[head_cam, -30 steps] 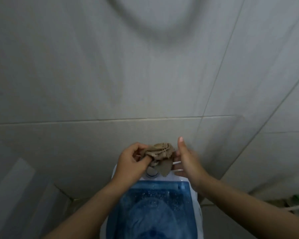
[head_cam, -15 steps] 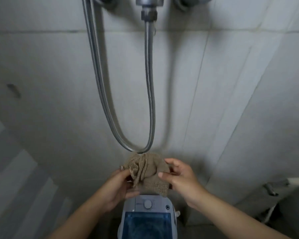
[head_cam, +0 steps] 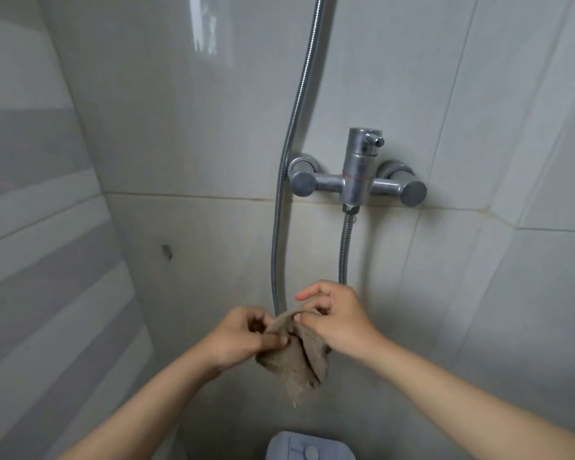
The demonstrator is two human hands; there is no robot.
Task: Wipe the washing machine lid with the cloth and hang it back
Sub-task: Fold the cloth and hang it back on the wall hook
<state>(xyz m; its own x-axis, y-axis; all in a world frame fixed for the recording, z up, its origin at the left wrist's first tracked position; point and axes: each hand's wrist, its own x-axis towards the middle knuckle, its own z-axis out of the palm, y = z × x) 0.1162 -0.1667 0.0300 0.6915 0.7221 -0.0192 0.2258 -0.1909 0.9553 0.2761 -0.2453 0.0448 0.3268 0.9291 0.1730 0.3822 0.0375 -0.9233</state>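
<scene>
A brown cloth [head_cam: 296, 356] hangs between both hands, draped over the bottom loop of the metal shower hose [head_cam: 278, 247]. My left hand [head_cam: 243, 336] pinches its left edge. My right hand [head_cam: 334, 318] pinches the top fold on the right side. Only the back end of the washing machine [head_cam: 309, 448], with a round knob, shows at the bottom edge; its lid is out of view.
A chrome shower mixer tap [head_cam: 359, 177] is fixed to the grey tiled wall above the hands, with the hose running up from it and down in a loop. Tiled walls close in on the left and right.
The view has tilted upward, so the tap has come into sight and the washing machine has dropped to the bottom edge. The cloth has gone from bunched to draped over the hose loop.
</scene>
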